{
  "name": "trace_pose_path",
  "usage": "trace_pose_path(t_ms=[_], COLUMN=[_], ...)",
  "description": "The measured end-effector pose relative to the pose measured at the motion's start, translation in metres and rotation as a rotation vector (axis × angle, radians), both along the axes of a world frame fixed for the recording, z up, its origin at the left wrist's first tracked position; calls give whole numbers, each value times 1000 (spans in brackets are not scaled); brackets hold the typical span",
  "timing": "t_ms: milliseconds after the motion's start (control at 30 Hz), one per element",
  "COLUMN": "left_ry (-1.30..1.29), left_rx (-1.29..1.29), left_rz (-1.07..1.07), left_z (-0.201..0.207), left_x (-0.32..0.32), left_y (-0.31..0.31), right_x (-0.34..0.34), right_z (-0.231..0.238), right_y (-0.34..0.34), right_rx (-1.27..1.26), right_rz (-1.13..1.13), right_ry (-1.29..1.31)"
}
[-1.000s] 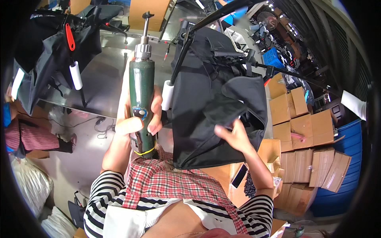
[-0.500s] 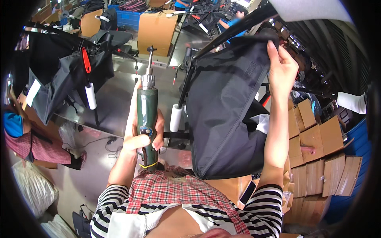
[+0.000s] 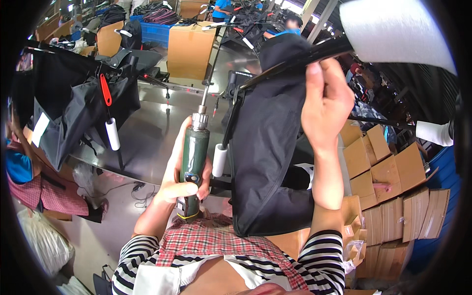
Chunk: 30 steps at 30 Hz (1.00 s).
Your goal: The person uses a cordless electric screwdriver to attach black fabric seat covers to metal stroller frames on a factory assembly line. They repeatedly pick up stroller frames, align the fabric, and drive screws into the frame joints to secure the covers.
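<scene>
While your left hand [image 3: 169, 189] grips a green power screwdriver [image 3: 193, 156], your right hand [image 3: 325, 110] pinches black fabric [image 3: 265, 147].
Your left fingers wrap the screwdriver's body, bit upward; your right fingers clasp the fabric's upper edge at a dark bar [image 3: 302, 60], though I cannot tell if they grip that too. Between screwdriver and fabric hangs a white sleeve [image 3: 220, 161]; beyond lies the metal table [image 3: 155, 130].

Grey floor [image 3: 120, 211] — shiny metal workbench [image 3: 153, 132] — pale post [image 3: 323, 20], bright glare at far end.
</scene>
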<state>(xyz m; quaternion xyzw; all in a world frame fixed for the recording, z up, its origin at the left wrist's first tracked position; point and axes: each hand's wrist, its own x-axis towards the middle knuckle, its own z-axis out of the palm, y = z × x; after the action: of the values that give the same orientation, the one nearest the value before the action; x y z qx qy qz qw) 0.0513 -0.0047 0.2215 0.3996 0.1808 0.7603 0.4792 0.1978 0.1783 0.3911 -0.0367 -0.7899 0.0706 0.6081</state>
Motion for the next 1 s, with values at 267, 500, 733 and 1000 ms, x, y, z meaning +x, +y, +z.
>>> trace_pose_path(t_ms=[267, 500, 733, 1000], left_ry=[4, 92, 178, 189], left_rx=[5, 2, 45, 9], left_rz=[-98, -143, -271, -298], left_z=[8, 31, 54, 65], left_x=[-10, -10, -6, -3], left_y=[8, 7, 3, 16], right_x=[-8, -17, -3, -6], right_z=[23, 16, 27, 22], right_y=[18, 8, 14, 24], right_rx=[-280, -124, 142, 136], right_rz=[642, 176, 132, 204], right_ry=[-539, -360, -401, -355])
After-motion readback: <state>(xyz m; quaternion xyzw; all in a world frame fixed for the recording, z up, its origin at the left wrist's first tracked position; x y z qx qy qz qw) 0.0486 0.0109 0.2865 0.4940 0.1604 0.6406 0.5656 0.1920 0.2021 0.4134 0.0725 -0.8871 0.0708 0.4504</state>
